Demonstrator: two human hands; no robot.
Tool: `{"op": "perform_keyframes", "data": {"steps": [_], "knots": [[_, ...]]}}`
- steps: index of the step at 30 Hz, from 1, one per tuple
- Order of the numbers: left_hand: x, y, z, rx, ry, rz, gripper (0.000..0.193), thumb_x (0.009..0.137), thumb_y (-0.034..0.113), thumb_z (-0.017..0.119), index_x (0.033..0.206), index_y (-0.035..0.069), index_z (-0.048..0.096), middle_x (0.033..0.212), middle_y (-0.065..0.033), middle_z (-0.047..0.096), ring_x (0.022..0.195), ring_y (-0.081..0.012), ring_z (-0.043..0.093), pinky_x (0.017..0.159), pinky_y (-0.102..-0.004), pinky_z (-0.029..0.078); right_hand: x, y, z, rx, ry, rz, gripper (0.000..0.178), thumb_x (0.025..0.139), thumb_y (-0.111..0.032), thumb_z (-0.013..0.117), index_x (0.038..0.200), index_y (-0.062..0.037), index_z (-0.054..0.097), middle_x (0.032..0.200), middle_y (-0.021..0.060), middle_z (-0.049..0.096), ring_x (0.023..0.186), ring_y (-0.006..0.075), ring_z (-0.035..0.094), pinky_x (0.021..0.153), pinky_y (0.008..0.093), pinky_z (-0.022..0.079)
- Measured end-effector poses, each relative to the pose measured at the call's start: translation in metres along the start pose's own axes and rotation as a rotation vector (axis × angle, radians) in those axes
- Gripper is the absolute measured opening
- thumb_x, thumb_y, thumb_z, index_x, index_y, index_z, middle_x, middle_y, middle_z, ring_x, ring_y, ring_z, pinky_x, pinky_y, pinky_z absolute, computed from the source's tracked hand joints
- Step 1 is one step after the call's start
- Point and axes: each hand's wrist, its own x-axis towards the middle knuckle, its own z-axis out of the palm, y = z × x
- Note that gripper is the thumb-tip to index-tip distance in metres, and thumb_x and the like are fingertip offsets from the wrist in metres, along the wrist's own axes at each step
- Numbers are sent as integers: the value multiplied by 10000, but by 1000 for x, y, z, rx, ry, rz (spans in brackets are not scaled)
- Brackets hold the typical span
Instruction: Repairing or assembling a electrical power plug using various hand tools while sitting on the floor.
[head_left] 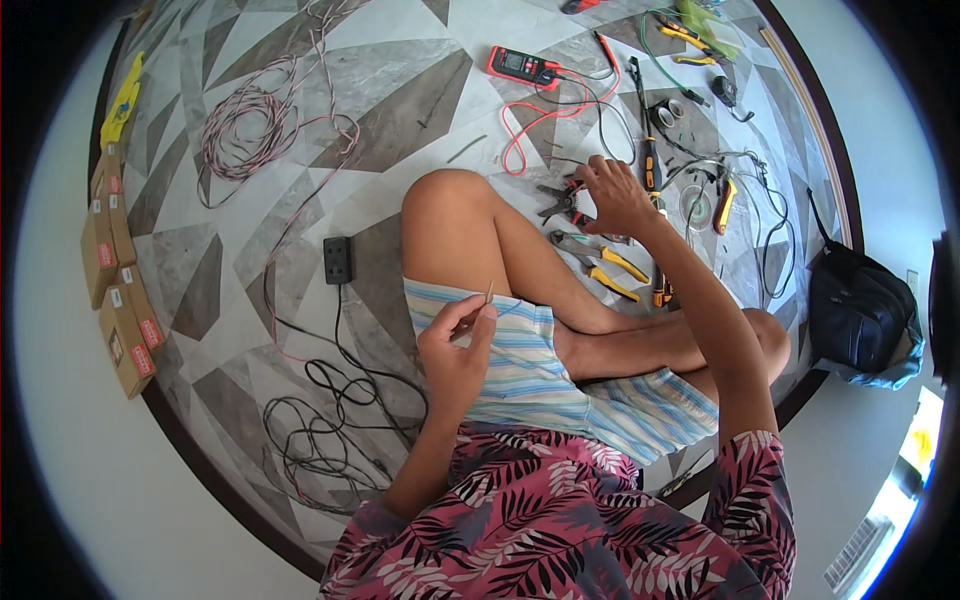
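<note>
My left hand (458,345) is above my lap, thumb and forefinger pinched on a short thin wire (490,291) with a bare-looking tip. A bluish strand beside the fingertips is hard to make out against my striped shorts. My right hand (618,198) reaches forward over the tools, fingers and thumb apart. Just under it lie black-jawed pliers (556,203) with red on the handles, which the hand partly hides. Nearer to me lie yellow-handled pliers (612,268). A long screwdriver (650,165) with a black and orange handle lies to the right.
A red multimeter (522,66) with leads lies ahead. Tape rolls (667,112) and a yellow utility knife (726,205) are at right, near a black bag (860,310). A coiled twisted wire (250,125), a black socket block (339,260) and cardboard boxes (125,335) are at left.
</note>
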Motion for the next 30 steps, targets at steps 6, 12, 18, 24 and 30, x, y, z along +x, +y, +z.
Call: {"op": "perform_keyframes", "data": {"steps": [6,12,18,24,30], "knots": [[-3,0,0,-19,-11,-5,199,878,105,689,1014,-41,674,883,-70,697,776,-90,625,721,-237,498,-4,1,-2,-58,45,85,834,502,-384,880,1136,-59,446,1046,129,546,1061,317,544,935,398,384],[-4,-2,3,-14,-11,38,185,880,95,683,1009,-38,676,872,-66,699,769,-92,623,717,-237,498,-9,17,-5,310,70,239,736,563,-353,795,1140,-20,481,1011,161,607,947,339,606,882,420,435],[-10,2,3,30,-30,119,171,884,91,674,1008,-28,677,869,-74,688,767,-105,633,713,-249,508,-33,34,-21,2151,-330,254,742,801,-603,546,1247,-10,516,1150,194,624,983,278,623,889,448,472],[-18,14,13,103,-80,271,149,890,73,655,997,-28,677,799,-91,654,727,-137,630,688,-259,512,-84,10,-37,2445,-146,204,719,819,-529,522,1278,25,491,1179,194,608,1010,307,619,952,467,442],[-23,27,13,118,-166,258,131,872,52,659,969,-33,677,790,-107,653,698,-157,628,658,-260,506,-130,-76,-75,1769,-241,284,539,822,-276,579,1256,39,521,1025,105,629,990,198,585,943,335,419]]}}
